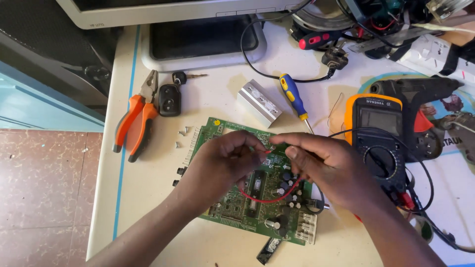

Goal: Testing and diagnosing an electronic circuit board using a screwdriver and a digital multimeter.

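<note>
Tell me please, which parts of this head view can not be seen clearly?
- Green circuit board: its middle is hidden under both hands.
- Left hand and right hand: the fingertips meet, and what they pinch is too small to tell.
- Thin red wire: both ends vanish under the hands.
- Grey monitor: cut off by the top edge.

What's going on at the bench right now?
A person has both hands over a green circuit board lying on the white table. The left hand and right hand meet above it, pinching the end of a red wire that loops across the board. A yellow multimeter sits to the right, orange pliers to the left.
</note>
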